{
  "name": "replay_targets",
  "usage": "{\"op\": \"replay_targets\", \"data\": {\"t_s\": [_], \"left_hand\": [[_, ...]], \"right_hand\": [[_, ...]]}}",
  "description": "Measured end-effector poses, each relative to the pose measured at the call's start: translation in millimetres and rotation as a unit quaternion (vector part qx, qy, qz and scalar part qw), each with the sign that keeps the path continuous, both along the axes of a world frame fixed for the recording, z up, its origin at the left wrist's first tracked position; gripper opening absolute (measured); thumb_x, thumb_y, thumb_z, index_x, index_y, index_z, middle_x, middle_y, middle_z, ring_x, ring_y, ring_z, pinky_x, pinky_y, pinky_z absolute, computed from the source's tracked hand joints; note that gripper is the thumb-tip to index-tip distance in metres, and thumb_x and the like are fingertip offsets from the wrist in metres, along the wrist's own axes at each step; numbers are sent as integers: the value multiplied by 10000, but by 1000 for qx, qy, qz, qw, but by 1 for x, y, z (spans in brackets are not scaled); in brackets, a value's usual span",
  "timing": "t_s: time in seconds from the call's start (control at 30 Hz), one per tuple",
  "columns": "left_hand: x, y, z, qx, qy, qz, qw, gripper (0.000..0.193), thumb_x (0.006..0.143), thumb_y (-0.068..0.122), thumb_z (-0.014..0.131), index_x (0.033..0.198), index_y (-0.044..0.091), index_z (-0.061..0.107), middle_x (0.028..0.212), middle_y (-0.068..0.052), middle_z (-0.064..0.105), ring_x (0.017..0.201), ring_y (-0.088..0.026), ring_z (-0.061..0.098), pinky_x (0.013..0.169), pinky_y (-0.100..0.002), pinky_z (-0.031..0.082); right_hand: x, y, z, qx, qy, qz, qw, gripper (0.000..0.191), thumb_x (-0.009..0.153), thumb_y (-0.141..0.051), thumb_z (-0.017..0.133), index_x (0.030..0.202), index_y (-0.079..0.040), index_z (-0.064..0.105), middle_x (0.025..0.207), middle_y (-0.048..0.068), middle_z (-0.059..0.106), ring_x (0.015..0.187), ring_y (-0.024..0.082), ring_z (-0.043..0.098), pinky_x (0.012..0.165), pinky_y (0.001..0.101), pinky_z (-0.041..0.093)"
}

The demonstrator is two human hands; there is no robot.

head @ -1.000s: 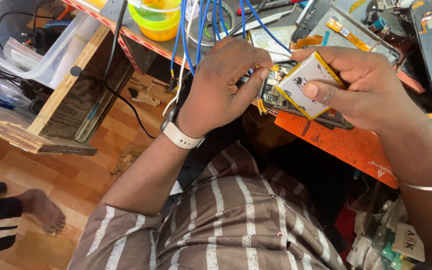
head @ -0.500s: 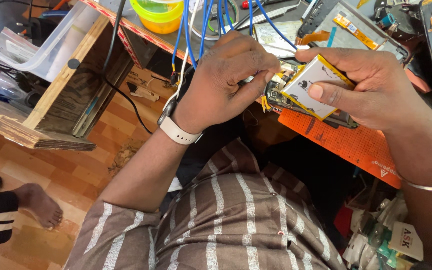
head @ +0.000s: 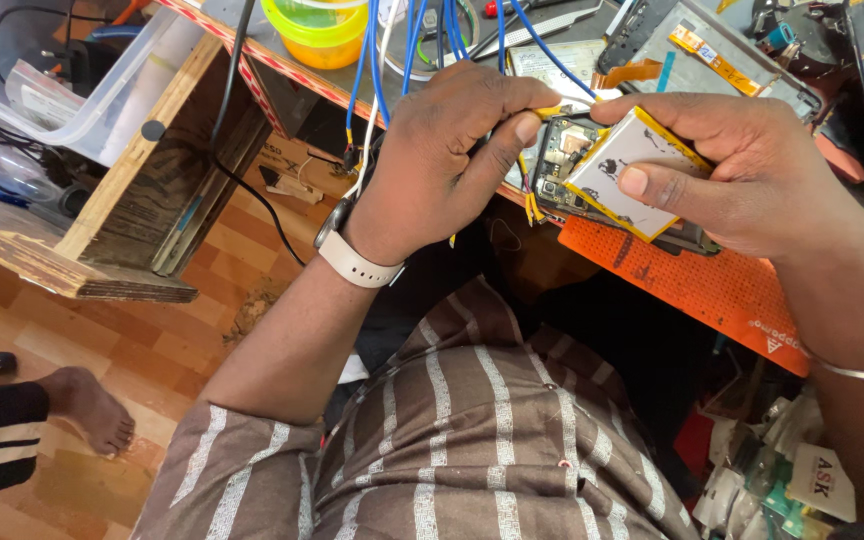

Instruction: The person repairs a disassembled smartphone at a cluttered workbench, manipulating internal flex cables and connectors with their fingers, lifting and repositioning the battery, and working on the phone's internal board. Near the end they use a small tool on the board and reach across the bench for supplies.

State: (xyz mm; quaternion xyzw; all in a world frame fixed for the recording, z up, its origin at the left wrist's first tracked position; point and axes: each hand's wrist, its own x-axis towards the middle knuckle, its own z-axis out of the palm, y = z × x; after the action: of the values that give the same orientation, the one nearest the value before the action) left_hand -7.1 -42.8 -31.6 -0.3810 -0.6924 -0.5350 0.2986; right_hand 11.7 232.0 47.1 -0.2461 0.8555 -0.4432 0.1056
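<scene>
My right hand (head: 742,170) holds an opened phone (head: 567,150) with its back off, thumb pressing the white battery (head: 617,165) with yellow edging that lies in it. My left hand (head: 452,150), with a white watch (head: 352,255) on the wrist, has its fingers pinched at the phone's upper left corner, where a thin yellow piece (head: 549,112) shows between thumb and forefinger. What exactly the fingers grip is too small to tell. The phone is held over the near edge of an orange work mat (head: 712,290).
Blue and white cables (head: 412,40) hang over the bench edge by a yellow-green bowl (head: 317,25). Opened devices (head: 722,60) and tools lie at the back right. A clear plastic bin (head: 62,80) sits on a wooden shelf at left. Another person's bare foot (head: 87,410) rests on the floor.
The view has shifted slightly and both hands sit a little lower in frame. My left fingers stay pinched at the phone's corner; the right thumb stays on the battery.
</scene>
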Motion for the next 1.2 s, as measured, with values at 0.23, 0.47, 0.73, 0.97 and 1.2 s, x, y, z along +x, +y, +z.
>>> {"op": "replay_targets", "data": {"t_s": [0.23,0.47,0.73,0.97,1.2], "left_hand": [[1,0,1,-11,-6,0,1000,69,1084,129,679,1129,76,672,1047,-69,701,944,-247,688,893,-355,528],[0,-1,2,-29,13,-2,1000,78,1057,84,699,1127,80,666,1026,-62,695,939,-242,685,920,-356,526],[0,-1,2,-18,15,-11,1000,86,1061,82,695,1139,75,659,1050,-65,699,952,-234,692,914,-344,529],[0,-2,-1,-19,29,-9,999,78,1082,96,684,1153,78,659,1075,-64,704,965,-220,696,918,-337,530],[0,0,-1,-30,36,-1,999,73,1074,95,691,1141,85,662,1040,-54,698,965,-228,685,897,-339,519]], "right_hand": [[-1,1,0,9,21,17,1000,460,983,-132,703,1418,1,631,1120,78,730,961,61,640,797,200,528],[-3,3,0,-10,26,36,999,454,989,-119,690,1423,-5,617,1174,89,732,1005,71,664,829,209,555],[-3,4,1,-7,25,34,999,464,994,-110,683,1439,-3,606,1196,97,721,1033,76,657,853,216,556],[-2,4,1,-1,23,39,999,465,989,-119,686,1433,-8,610,1166,97,730,994,73,666,814,211,558],[-2,6,-1,1,31,40,999,468,988,-139,693,1430,-7,615,1174,91,727,997,67,658,816,208,554]]}}
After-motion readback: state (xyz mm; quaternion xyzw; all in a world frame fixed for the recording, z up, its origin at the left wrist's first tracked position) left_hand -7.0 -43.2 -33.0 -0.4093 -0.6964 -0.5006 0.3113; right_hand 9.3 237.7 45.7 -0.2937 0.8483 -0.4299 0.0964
